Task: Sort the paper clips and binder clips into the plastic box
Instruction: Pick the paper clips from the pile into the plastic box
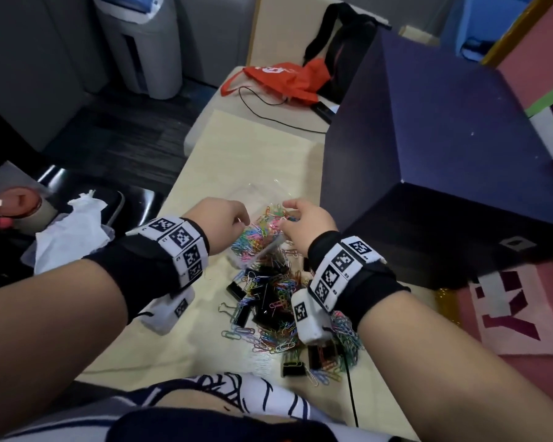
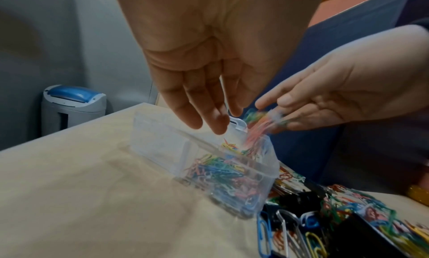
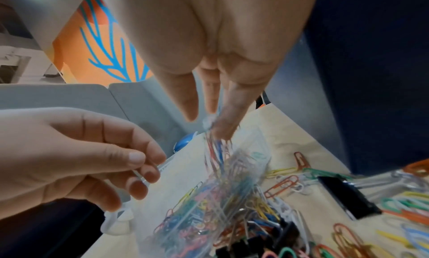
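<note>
A clear plastic box (image 1: pixel 268 247) (image 2: pixel 162 142) (image 3: pixel 252 152) lies on the pale table, partly filled with coloured paper clips (image 2: pixel 223 172). My left hand (image 1: pixel 240 220) (image 2: pixel 223 122) (image 3: pixel 144 170) pinches the edge of the box's open clear lid. Over the box, my right hand (image 1: pixel 288 207) (image 2: pixel 274 111) (image 3: pixel 209 119) points its straight fingers down. A blurred bunch of paper clips (image 3: pixel 214 150) spills from them into the box. A mixed pile of paper clips and black binder clips (image 1: pixel 268 307) (image 3: pixel 348 196) lies on the near side of the box.
A dark blue partition (image 1: pixel 428 138) rises close on the right. An orange bag (image 1: pixel 284 81) and a black cable lie at the table's far end. White tissue (image 1: pixel 67 231) sits off the left edge. A grey bin (image 2: pixel 74 106) stands beyond the table.
</note>
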Motion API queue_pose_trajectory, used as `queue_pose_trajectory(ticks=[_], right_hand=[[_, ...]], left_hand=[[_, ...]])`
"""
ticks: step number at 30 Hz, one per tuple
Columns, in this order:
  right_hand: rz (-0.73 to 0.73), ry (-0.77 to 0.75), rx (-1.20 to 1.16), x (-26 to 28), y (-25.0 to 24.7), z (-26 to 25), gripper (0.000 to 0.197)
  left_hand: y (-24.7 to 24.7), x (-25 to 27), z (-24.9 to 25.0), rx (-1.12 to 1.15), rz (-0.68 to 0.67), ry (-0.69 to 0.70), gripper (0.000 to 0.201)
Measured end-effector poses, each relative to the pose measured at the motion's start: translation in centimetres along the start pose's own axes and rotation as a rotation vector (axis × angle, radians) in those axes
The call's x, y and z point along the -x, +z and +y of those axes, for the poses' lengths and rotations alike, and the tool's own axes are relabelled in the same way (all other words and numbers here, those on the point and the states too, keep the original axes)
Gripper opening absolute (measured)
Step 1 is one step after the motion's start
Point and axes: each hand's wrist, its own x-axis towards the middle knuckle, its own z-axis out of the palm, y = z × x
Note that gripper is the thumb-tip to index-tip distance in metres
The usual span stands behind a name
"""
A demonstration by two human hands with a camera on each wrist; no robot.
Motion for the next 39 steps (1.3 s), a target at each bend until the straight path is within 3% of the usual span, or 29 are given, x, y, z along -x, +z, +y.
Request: queue_pose_trajectory(ticks=[3, 6, 9, 11, 14, 19, 24, 29, 32, 35, 39], right_hand=[[-0.055, -0.007, 0.054, 0.2, -0.3, 0.0, 0.046], [-0.028, 0.021, 0.148, 1.3, -1.1, 1.1, 0.035], [-0.195, 0.091, 0.431, 2.9, -1.1, 3.1, 0.033], [-0.284, 0.12, 0.543, 3.9, -0.5, 4.6, 0.046], [-0.313, 0.07, 0.543, 4.9, 0.5, 6.9, 0.068], [-0.299, 0.089, 0.495, 6.0, 1.3, 9.1, 0.067], [-0.158, 0.126, 0.471, 6.1, 0.2, 10.0, 0.06], [-0.257, 0.141, 0.485, 6.4, -0.3, 11.1, 0.078], [-0.228, 0.186, 0.49, 6.9, -0.5, 11.1, 0.061], [-0.151, 0.22, 0.472, 6.9, -1.1, 11.3, 0.049], [-0.142, 0.22, 0.418, 6.4, -1.8, 12.2, 0.069]], left_hand=[[0.1, 0.0, 0.0, -0.014, -0.024, 0.008, 0.022], [0.4, 0.0, 0.6, -0.061, -0.053, 0.048, 0.023], [1.0, 0.3, 1.8, -0.147, -0.104, 0.137, 0.024], [1.8, 0.4, 2.7, -0.191, -0.15, 0.207, 0.023], [3.2, 0.5, 4.2, -0.264, -0.207, 0.318, 0.023], [6.1, 0.7, 6.2, -0.361, -0.29, 0.458, 0.033], [8.1, 0.9, 6.8, -0.485, -0.402, 0.376, 0.042], [7.9, 1.0, 7.7, -0.534, -0.365, 0.36, 0.042], [8.1, 0.1, 8.5, -0.51, -0.317, 0.401, 0.035], [8.8, -0.5, 9.2, -0.523, -0.355, 0.473, 0.045], [9.4, -0.3, 9.9, -0.567, -0.367, 0.544, 0.047]])
